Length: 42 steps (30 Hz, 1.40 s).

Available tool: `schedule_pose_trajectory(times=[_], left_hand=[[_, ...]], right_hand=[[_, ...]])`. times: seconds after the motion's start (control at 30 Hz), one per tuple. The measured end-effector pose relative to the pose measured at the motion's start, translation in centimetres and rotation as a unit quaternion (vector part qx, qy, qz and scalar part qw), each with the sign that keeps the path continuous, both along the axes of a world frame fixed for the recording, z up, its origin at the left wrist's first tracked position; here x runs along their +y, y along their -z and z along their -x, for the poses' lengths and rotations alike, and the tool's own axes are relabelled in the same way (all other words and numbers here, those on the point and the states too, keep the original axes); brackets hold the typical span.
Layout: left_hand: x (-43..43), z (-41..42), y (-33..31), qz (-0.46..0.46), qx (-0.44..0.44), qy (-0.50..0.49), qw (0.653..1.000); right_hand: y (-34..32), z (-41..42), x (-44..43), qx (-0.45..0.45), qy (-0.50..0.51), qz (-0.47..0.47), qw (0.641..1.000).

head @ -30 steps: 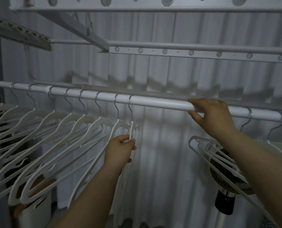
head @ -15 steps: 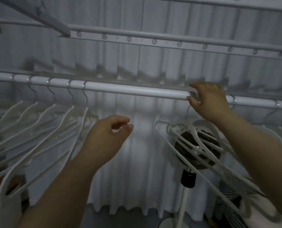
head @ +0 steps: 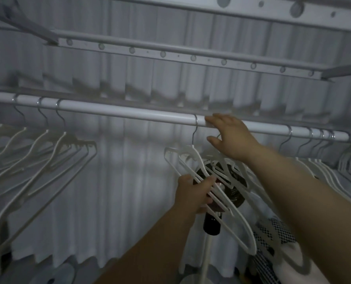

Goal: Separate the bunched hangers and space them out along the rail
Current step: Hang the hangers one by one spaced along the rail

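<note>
The left hand [head: 193,193] grips a white hanger [head: 187,149] low on its frame. Its fingers curl round the thin lower bars and the thumb lies across the front of them. This hanger hangs by its metal hook on the white rail [head: 129,111], just left of the right hand [head: 229,136]. At least one more white hanger lies close behind it, and their bars cross, so I cannot tell how many the left hand has hold of.

The right hand rests on top of the rail with its fingers laid out flat along it. The thumb is spread apart below and grasps nothing.

To the left, well apart from the held hanger, a row of spaced hangers [head: 37,160] hangs with clear gaps between the hooks. A long bare stretch of rail lies between that row and the hands. At the far right of the rail, the bunched hangers [head: 324,171] have hooks packed closer together towards the end.

Behind the held hanger stands a fan with a dark mesh head [head: 237,181] on a white pole [head: 205,259]. A pleated white curtain [head: 119,181] fills the background. A drying rack bar [head: 191,58] with round holes runs above the rail. Checked fabric [head: 277,232] shows at the lower right.
</note>
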State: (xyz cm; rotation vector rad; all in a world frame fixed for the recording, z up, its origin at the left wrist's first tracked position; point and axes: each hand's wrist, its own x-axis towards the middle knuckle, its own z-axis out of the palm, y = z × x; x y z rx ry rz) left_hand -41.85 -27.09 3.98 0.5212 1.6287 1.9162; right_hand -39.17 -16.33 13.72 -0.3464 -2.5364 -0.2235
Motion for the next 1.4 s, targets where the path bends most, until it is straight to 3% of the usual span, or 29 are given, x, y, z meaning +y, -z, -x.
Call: schedule_pose_trajectory(times=[0.17,0.4,0.53,1.0,1.4], left_hand=[[2.2,-0.3,0.1,-0.075,-0.067,-0.015,0.995],[0.4,1.0,1.3,-0.102,-0.014,-0.109,0.989],[-2.6,3.2,1.0,-0.151,-0.052,-0.153,0.975],[-15.5,11.9,0.7,-0.142,-0.021,-0.188,0.972],[-18.8,15.8,0.9,-0.121,-0.048,-0.146,0.981]], right_hand=[[0.3,-0.2,0.5,-0.001,-0.009,-0.006,1.000],[0.3,-0.4,0.8,0.011,-0.010,-0.004,1.000],[0.2,0.2,0.0,0.064,0.012,0.008,0.998],[0.4,9.4,-8.8,0.075,-0.010,0.009,0.997],[0.8,11.2,-10.6,0.100,0.002,0.003,0.995]])
